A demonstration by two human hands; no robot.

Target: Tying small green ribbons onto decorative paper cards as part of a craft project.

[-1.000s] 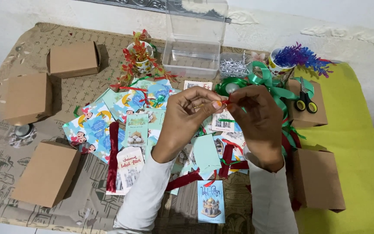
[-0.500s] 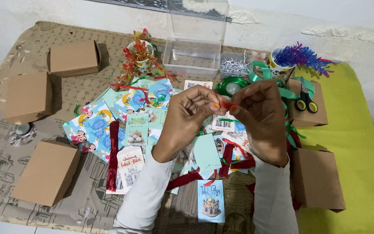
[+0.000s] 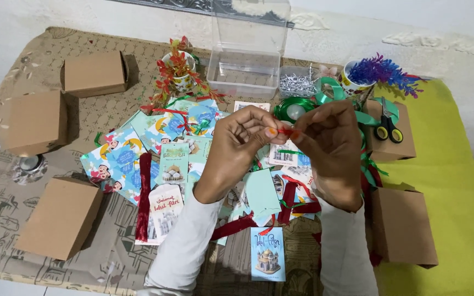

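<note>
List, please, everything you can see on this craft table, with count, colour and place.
brown boxes: five, three left, two right
greeting cards: many, blue and green, centre
clear plastic box: one, back centre
green ribbon roll: one, behind the hands
scissors: one, black and yellow, on the right back box
cups: two, holding red and purple sprigs, back
red ribbon piece: one, pinched between both hands
left hand: fingers on the ribbon
right hand: fingers on the ribbon
</note>
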